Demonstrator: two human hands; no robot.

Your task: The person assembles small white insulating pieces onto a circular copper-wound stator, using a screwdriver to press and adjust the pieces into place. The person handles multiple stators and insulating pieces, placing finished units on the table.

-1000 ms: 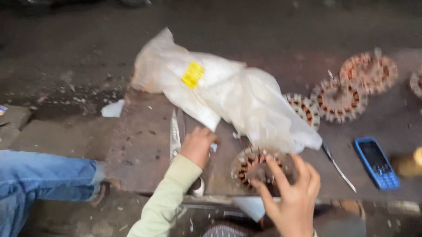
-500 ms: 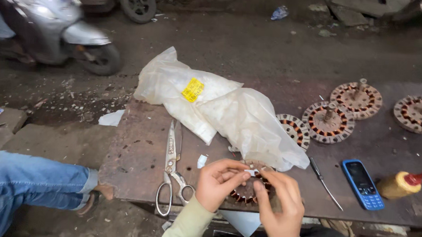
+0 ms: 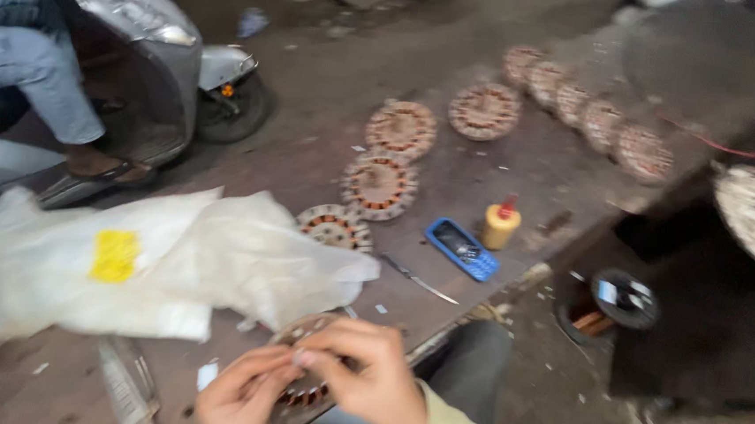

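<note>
— What are your hands doing right now?

— Your left hand (image 3: 245,398) and right hand (image 3: 366,375) are both closed in a fingertip pinch over the round copper-wound stator with its toothed metal rim (image 3: 302,384), which lies at the near edge of the dark, scuffed metal worktable (image 3: 522,173). Your fingertips meet above the windings, probably because something fine is pinched there; it's too blurred to say what.

— And around it?

— A crumpled white plastic bag with a yellow label (image 3: 152,267) lies just beside your left hand. More wound discs (image 3: 379,184) are laid out in a line across the table, flat and apart. Near them sit a blue keypad phone (image 3: 462,249), a small yellow bottle with a red nozzle (image 3: 501,222) standing upright, and a slim metal blade (image 3: 417,278).
</note>
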